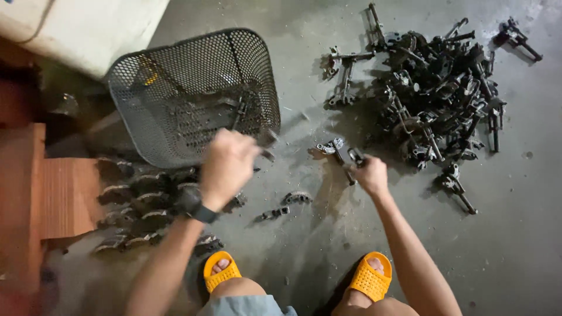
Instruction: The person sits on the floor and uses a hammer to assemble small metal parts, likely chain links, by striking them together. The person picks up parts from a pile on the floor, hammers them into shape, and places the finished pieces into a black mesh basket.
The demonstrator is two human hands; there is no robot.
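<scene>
My left hand is raised in front of a black mesh basket, fingers closed around a small dark metal part that is blurred. My right hand is lower on the concrete floor, gripping a dark metal bracket part that sticks out to the left. A big heap of similar black metal parts lies just beyond my right hand. A black watch sits on my left wrist.
Rows of curved dark pieces lie on the floor at left, beside a red-brown wooden block. Two small loose parts rest between my hands. My feet wear orange slippers. A white object stands top left.
</scene>
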